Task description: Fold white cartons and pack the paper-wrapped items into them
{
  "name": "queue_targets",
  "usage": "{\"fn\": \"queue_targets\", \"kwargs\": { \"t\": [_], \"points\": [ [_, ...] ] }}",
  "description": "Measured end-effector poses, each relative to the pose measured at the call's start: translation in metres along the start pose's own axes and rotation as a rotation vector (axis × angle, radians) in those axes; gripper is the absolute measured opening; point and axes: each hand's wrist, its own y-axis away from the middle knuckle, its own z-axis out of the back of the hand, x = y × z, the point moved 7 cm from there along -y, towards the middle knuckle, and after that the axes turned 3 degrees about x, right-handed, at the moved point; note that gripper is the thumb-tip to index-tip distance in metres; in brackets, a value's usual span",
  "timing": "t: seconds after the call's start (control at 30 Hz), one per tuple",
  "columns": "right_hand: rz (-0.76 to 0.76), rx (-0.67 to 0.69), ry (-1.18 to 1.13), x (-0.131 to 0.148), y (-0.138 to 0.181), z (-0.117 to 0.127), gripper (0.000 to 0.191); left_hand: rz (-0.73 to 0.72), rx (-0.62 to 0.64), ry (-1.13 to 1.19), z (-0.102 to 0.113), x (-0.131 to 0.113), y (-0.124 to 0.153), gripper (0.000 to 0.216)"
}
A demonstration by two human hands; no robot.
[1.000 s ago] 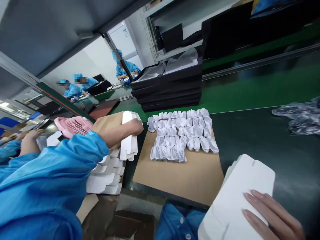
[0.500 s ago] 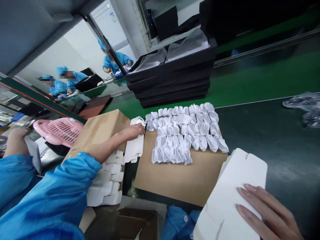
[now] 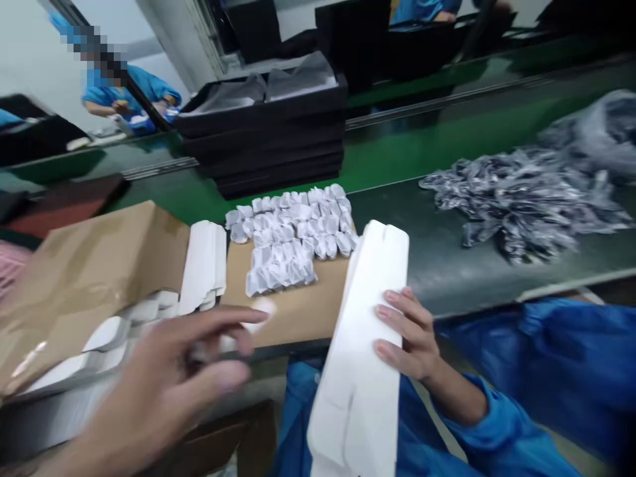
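My right hand (image 3: 410,341) grips a thick stack of flat white cartons (image 3: 365,351) along its right edge, fingers on the front face and thumb hidden. The stack leans upright in front of me. Smeared by motion, my left hand (image 3: 173,377) hangs left of the stack, index finger stretched out and thumb apart from it. A pale blur shows at its fingertips; what it is I cannot make out. Several small parts in white wrapping (image 3: 283,265) lie in rows on a cardboard sheet (image 3: 298,318) behind my hands. More folded white cartons (image 3: 203,265) stand to their left.
A taped brown box (image 3: 99,252) is at the left, with white cartons (image 3: 106,334) before it. Stacked black trays (image 3: 268,142) stand at the back. Clear plastic bags (image 3: 527,199) are heaped at the right. A co-worker in blue (image 3: 144,86) sits across the line.
My left hand has come away from the folded cartons beside the brown box, back toward me. My view has swung right, bringing the heap of bags in. My right hand still holds its stack.
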Motion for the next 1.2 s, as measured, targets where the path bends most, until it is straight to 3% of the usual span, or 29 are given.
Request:
{"fn": "queue_targets", "kwargs": {
  "t": [0.1,0.17,0.27,0.33,0.4,0.5,0.63,0.7,0.83,1.0,1.2],
  "points": [
    [0.089,-0.031,0.013,0.018,-0.002,0.002,0.029,-0.011,0.286,0.249,-0.076,0.016,0.016,0.078],
    [0.192,-0.062,-0.009,0.036,0.000,0.000,0.032,0.000,0.363,0.496,-0.110,0.025,0.018,0.092],
    [0.316,-0.097,-0.056,0.057,0.007,-0.002,0.030,0.019,0.459,0.754,-0.147,0.032,0.024,0.086],
    [0.281,-0.023,-0.113,0.058,0.013,-0.005,0.027,0.062,0.441,0.849,-0.161,0.039,0.030,0.071],
    [-0.034,0.112,-0.317,0.039,0.019,-0.011,0.029,0.108,0.294,0.871,-0.164,0.050,0.034,0.059],
    [-0.701,0.233,-0.714,0.015,0.047,-0.029,0.045,0.122,0.045,0.724,-0.157,0.062,0.037,0.052],
    [-1.303,0.255,-1.352,0.049,0.083,-0.071,0.057,0.130,-0.128,0.335,-0.152,0.064,0.041,0.045],
    [-1.522,0.180,-1.505,0.066,0.098,-0.087,0.053,0.131,-0.111,0.194,-0.157,0.064,0.044,0.048],
    [-1.699,0.098,-1.644,0.075,0.119,-0.101,0.048,0.041,0.047,0.360,-0.167,0.067,0.049,0.053],
    [-1.742,0.163,-1.714,0.076,0.131,-0.098,0.046,0.035,-0.059,0.531,-0.142,0.073,0.039,0.071],
    [-1.690,0.234,-1.761,0.086,0.131,-0.098,0.056,0.116,-0.020,0.550,-0.139,0.081,0.028,0.060]
  ]
}}
